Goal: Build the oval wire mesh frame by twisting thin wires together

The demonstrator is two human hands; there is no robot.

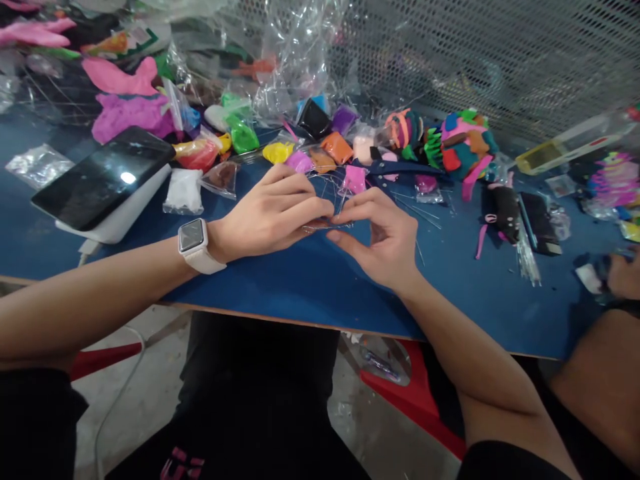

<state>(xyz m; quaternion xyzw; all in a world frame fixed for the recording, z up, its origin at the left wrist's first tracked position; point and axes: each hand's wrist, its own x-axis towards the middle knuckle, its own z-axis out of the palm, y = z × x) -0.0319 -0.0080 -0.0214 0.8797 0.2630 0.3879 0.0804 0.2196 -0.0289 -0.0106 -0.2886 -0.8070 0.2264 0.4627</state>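
Thin metal wires (327, 189) form a tangled, looped bundle over the middle of the blue table (240, 287). My left hand (273, 213), with a white watch (193, 237) on its wrist, is closed on the left part of this bundle. From the right, my right hand (383, 233) reaches the other side of the wires. Its index fingertip touches them near the left fingers, while the thumb is a little below, apart from the index finger. Just behind the hands lies a pink clay packet (354, 179).
Colourful clay packets (277, 153) line the back, before a metal mesh (475, 53). A black phone (105, 177) lies left on a white device. Dark pliers (405, 168), loose wires (527, 257) and a clay figure (465, 147) are right. Another person's hand (625, 273) is far right.
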